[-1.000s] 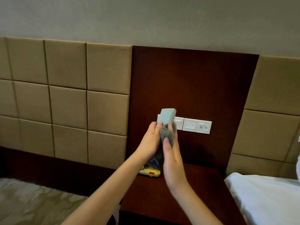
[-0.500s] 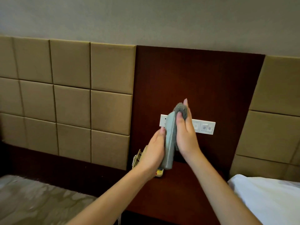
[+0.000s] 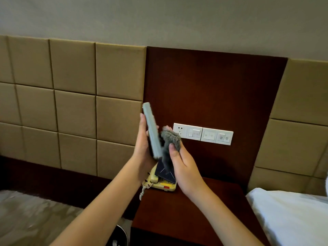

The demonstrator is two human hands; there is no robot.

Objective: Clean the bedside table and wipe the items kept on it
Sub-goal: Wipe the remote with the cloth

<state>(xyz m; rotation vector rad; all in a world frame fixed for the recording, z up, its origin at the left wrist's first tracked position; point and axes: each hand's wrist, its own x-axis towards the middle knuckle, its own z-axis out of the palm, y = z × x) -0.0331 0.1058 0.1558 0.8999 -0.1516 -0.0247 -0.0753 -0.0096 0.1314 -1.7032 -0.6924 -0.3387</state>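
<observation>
Left hand (image 3: 143, 150): fingers wrapped round remote (image 3: 151, 128), held upright.
Right hand (image 3: 182, 162): fingers clamped on cloth (image 3: 170, 139), against it.
Tip: grip firm, stroke end to end!

- Soft, even room light covers the padded wall panels (image 3: 74, 110); the white bedding (image 3: 292, 210) at lower right is brightest.
- The dark wood panel (image 3: 213, 86) reads dim.
- Motion blur smears the grey cloth (image 3: 171, 139) and the lower end of the remote (image 3: 150, 126).
- The wide-angle lens bows lines near the edges.

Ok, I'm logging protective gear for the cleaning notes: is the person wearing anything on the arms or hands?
No. Both forearms are bare, no sleeves in view. The left hand and right hand show no gloves, rings, watch or bracelet.
</observation>
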